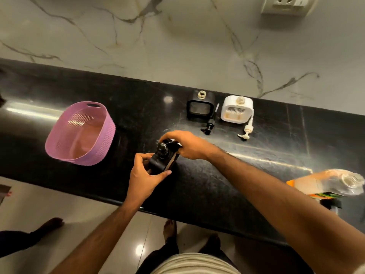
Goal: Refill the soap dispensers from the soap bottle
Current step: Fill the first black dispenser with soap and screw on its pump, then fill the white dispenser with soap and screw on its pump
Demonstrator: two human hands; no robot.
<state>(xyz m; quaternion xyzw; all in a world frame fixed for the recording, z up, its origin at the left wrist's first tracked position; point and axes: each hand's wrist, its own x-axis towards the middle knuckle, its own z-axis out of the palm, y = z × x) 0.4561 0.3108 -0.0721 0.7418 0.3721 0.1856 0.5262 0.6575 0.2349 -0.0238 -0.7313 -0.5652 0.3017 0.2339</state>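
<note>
A black soap dispenser (161, 163) with its pump head (163, 149) on top stands on the black counter (227, 184) in the middle. My left hand (145, 175) grips its body from the near left. My right hand (187, 145) grips its far top side by the pump. Behind it stand an uncapped black dispenser (200, 104) and an uncapped white dispenser (237, 111). A black pump (209, 124) and a white pump (246, 129) lie in front of them. The large soap bottle (331, 183), clear with an orange label and no cap, stands at the right edge.
A pink plastic basket (98, 147) sits on the counter at the left. A marble wall (177, 36) rises behind the counter, with a socket plate (286, 5) at the top right. Bare feet show on the tiled floor (88, 210) below the counter's front edge.
</note>
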